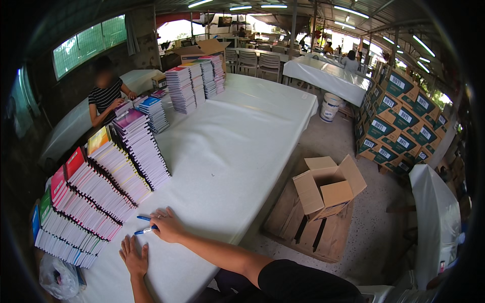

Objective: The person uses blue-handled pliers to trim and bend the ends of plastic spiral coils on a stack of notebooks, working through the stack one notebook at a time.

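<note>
My left hand [134,258] lies flat on the white-covered table [217,166], fingers spread, with nothing in it. Just to its right, my right hand [167,225] rests on the same surface, fingers curled over a slim blue pen [145,231] with a white band. A second blue, pen-like piece [143,218] pokes out under the fingers; whether the two are joined is hidden. Beyond my hands stand tall stacks of comb-bound books, with red [76,161], yellow [99,141], purple [129,117] and green [45,206] covers on top.
A person [105,98] in a striped top handles books across the table. More book stacks [181,91] stand farther back. An open carton [323,194] sits on a wooden board [283,222] at right, below table height. Piled printed cartons [399,121] and a white bucket [330,107] lie beyond.
</note>
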A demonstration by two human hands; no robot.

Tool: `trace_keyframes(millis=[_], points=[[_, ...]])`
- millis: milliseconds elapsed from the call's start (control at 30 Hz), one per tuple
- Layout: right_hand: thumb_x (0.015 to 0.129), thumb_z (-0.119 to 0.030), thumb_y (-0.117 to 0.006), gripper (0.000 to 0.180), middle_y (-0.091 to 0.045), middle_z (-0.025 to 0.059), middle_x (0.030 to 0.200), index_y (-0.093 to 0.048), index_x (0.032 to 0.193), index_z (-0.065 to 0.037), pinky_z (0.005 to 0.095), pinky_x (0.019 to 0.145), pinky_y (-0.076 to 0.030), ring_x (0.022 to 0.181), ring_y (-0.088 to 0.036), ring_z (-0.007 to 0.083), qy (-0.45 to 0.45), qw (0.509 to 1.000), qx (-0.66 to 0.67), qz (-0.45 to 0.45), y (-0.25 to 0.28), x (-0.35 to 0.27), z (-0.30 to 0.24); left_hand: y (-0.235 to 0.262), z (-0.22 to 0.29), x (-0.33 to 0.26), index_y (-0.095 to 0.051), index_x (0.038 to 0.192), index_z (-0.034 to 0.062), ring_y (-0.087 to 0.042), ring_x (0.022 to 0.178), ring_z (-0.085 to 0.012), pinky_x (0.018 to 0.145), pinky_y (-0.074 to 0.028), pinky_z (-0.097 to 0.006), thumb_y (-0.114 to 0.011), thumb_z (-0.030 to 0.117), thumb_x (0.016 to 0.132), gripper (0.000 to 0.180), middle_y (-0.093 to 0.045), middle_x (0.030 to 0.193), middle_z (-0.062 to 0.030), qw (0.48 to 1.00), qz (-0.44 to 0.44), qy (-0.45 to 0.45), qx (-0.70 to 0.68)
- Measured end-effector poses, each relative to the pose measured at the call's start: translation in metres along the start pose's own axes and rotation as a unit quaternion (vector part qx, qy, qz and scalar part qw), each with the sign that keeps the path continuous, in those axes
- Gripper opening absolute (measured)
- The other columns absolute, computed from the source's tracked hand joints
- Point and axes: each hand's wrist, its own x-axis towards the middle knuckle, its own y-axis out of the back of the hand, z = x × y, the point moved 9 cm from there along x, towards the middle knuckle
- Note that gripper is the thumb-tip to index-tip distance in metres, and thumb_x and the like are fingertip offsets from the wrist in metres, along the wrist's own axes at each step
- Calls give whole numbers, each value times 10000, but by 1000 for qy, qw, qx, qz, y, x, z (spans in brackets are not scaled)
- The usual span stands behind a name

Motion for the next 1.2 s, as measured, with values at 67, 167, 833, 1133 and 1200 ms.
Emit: trace_keyframes(millis=[67, 167, 833, 1133, 1200], points=[[828, -174, -629, 188, -528, 104, 1271, -554, 985, -103, 542, 1083, -179, 1297, -373, 296, -1, 1000, 0, -1, 0, 0, -1, 0, -1, 0, -399, 1377, 96, -207, 1389, -347, 1109, -129, -544, -517, 449, 893, 610, -302, 1478, -158, 1000, 1, 0, 2], [825, -173, -631, 190, -528, 107, 1273, -553, 983, -102, 541, 1083, -178, 1298, -371, 296, -1, 1000, 4, -2, 1, 0, -1, 0, -1, 0, -400, 1377, 98, -207, 1390, -346, 1109, -129, -543, -517, 446, 895, 606, -301, 1479, -157, 1000, 0, 1, 3], [823, -174, -636, 198, -531, 113, 1272, -555, 989, -102, 554, 1083, -184, 1299, -376, 314, 0, 1000, 7, 1, 2, 0, -3, 4, 1, -1, -415, 1366, 86, -224, 1378, -364, 1106, -137, -551, -542, 432, 881, 609, -316, 1467, -167, 1000, 10, -3, -9], [780, -165, -675, 168, -568, 98, 1213, -582, 909, -110, 519, 1077, -210, 1241, -440, 283, -6, 993, 70, -100, -11, -7, -16, 2, -12, 0, -419, 1349, 58, -308, 1333, -364, 1091, -199, -526, -603, 354, 836, 621, -391, 1413, -173, 999, 31, -20, -33], [732, -143, -703, 157, -621, 66, 1073, -604, 850, -116, 476, 1029, -282, 1138, -514, 249, 98, 991, 77, -49, 12, -2, -30, 17, 6, 0, -450, 1317, 43, -356, 1292, -367, 1072, -240, -506, -654, 307, 784, 629, -430, 1372, -183, 981, 107, -90, -132]])
